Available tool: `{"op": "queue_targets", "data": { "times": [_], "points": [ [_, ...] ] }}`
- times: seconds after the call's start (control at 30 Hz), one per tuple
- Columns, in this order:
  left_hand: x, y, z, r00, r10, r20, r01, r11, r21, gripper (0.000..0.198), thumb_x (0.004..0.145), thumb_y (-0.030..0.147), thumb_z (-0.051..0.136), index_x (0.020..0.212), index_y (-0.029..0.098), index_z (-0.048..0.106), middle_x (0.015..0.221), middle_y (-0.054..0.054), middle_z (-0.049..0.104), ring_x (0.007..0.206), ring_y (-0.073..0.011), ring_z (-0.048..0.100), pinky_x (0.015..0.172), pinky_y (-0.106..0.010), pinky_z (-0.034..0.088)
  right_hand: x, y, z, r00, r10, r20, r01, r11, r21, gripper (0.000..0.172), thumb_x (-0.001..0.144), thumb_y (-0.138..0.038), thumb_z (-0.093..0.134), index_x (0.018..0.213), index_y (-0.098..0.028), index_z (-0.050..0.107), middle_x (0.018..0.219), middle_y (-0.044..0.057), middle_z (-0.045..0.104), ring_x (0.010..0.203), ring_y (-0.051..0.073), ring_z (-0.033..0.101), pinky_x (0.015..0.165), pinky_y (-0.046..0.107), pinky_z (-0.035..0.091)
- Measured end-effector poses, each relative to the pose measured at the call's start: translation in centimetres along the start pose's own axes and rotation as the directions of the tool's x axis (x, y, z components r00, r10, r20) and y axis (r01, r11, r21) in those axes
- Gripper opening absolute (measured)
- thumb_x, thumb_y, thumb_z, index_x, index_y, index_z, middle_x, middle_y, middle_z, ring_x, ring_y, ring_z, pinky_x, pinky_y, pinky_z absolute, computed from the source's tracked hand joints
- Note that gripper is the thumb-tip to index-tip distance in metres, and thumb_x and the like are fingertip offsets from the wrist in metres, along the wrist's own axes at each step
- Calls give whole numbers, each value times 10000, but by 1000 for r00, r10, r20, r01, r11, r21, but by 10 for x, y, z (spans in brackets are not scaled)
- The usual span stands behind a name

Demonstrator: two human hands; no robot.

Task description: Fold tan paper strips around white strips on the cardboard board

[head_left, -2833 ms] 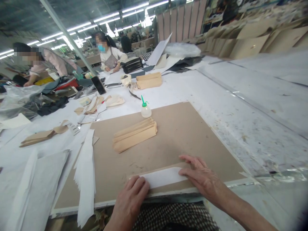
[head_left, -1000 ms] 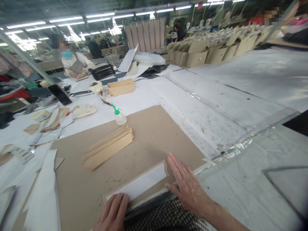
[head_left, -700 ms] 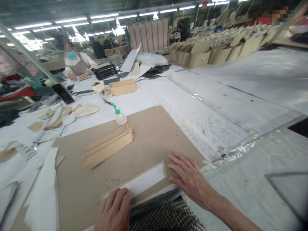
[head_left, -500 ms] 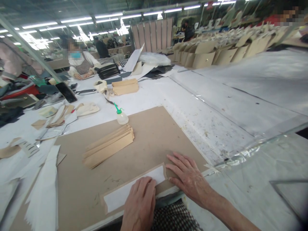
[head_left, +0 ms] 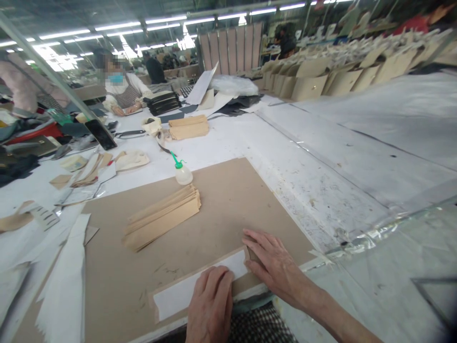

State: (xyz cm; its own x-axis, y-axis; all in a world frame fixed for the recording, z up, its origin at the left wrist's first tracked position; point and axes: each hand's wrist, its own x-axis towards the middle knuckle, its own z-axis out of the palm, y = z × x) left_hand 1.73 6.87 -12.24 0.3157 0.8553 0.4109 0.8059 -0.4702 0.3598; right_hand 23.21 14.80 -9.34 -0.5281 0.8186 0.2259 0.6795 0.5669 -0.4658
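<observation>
A white strip point(head_left: 178, 297) lies on a slightly larger tan piece near the front edge of a brown board point(head_left: 228, 209). My left hand point(head_left: 212, 297) rests on the strip with its fingers bent and side by side, covering part of its lower edge. At the strip's right end lies my right hand point(head_left: 273, 262), fingers stretched out, with its thumb and fingertips around the tan end. Further back on the board is a fanned stack of tan strips point(head_left: 167, 216). Behind the stack stands a squeeze bottle point(head_left: 183, 174) with a green nozzle.
Torn white material point(head_left: 66, 281) lies along the board's left side. A phone point(head_left: 101, 134) leans against a slanted pole point(head_left: 53, 66). Another tan bundle point(head_left: 188, 127) and black stacked pieces point(head_left: 162, 102) sit further back. Across the table works a person point(head_left: 124, 93); beige bags point(head_left: 310, 78) stand at right.
My right hand has shifted slightly left, onto the strip's right end. My left hand has moved a little to the right along the strip. The camera view has shifted slightly.
</observation>
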Motion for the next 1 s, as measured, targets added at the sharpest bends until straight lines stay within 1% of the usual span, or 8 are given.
{"op": "queue_targets", "data": {
  "times": [0.1, 0.2, 0.33, 0.47, 0.57, 0.7, 0.8, 1.0],
  "points": [
    [0, 0, 0, 1000, 3, -15, -3, 1000, -15, 283, 979, 93, 461, 1224, 151, 590, 1179, -106, 620, 1074, -228, 556, 946, -355, 513, 8, -5, -2, 1000, 6, 12, -7, 999, 39, 193, 970, -242, 574, 1148, -201, 635, 1430, 119, 539, 1287, 300, 493, 1046, 538, 456],
    [2, 2, -1, 999, 7, -32, -8, 999, -34, 263, 981, 96, 457, 1198, 145, 597, 1154, -107, 627, 1050, -228, 557, 920, -351, 517, 14, -8, -4, 999, 32, 11, -33, 990, 137, 80, 978, -258, 564, 996, -204, 621, 1352, 109, 583, 1281, 271, 501, 1059, 496, 447],
    [6, 4, -4, 999, -4, -49, 2, 999, -42, 243, 981, 101, 462, 1171, 148, 607, 1133, -104, 637, 1039, -229, 563, 905, -353, 523, 21, -11, -8, 993, 83, 81, -103, 949, 297, 141, 1002, -288, 494, 898, -214, 553, 1188, 73, 646, 1135, 214, 593, 981, 399, 476],
    [6, 3, -4, 999, -1, -54, -1, 999, -42, 236, 988, 110, 448, 1156, 159, 607, 1119, -100, 642, 1019, -227, 574, 883, -351, 532, 29, -11, -12, 946, 236, 223, -308, 873, 379, 248, 1025, -422, 420, 942, -221, 540, 937, 31, 680, 849, 182, 644, 788, 332, 489],
    [6, 3, -5, 999, 8, -51, -9, 999, -32, 240, 990, 111, 447, 1172, 156, 596, 1117, -101, 642, 1024, -225, 574, 897, -351, 531, 29, -9, -13, 897, 313, 311, -433, 761, 484, 357, 1022, -523, 378, 1110, -210, 525, 779, 8, 659, 685, 162, 613, 621, 272, 469],
    [8, 5, -8, 1000, 15, -20, -15, 1000, -25, 261, 997, 136, 446, 1224, 146, 574, 1097, -103, 642, 994, -226, 570, 856, -353, 534, 18, -6, -16, 833, 339, 437, -549, 597, 585, 523, 998, -614, 376, 1270, -181, 485, 754, 18, 677, 536, 132, 533, 470, 227, 413],
    [13, 7, -8, 998, 8, 65, -7, 1000, -13, 309, 997, 152, 453, 1288, 162, 558, 1129, -101, 636, 1001, -236, 565, 851, -374, 527, 6, -9, -19, 825, 339, 452, -562, 566, 603, 504, 993, -584, 424, 1267, -172, 514, 810, 34, 702, 568, 126, 553, 508, 224, 444],
    [16, 11, -4, 987, 1, 159, -16, 996, 89, 351, 987, 197, 494, 1330, 203, 569, 1208, -87, 625, 1044, -252, 553, 889, -398, 510, -10, -18, -21, 841, 340, 420, -540, 556, 632, 406, 998, -464, 492, 1299, -195, 541, 916, 33, 733, 855, 173, 680, 610, 227, 495]
  ]
}}
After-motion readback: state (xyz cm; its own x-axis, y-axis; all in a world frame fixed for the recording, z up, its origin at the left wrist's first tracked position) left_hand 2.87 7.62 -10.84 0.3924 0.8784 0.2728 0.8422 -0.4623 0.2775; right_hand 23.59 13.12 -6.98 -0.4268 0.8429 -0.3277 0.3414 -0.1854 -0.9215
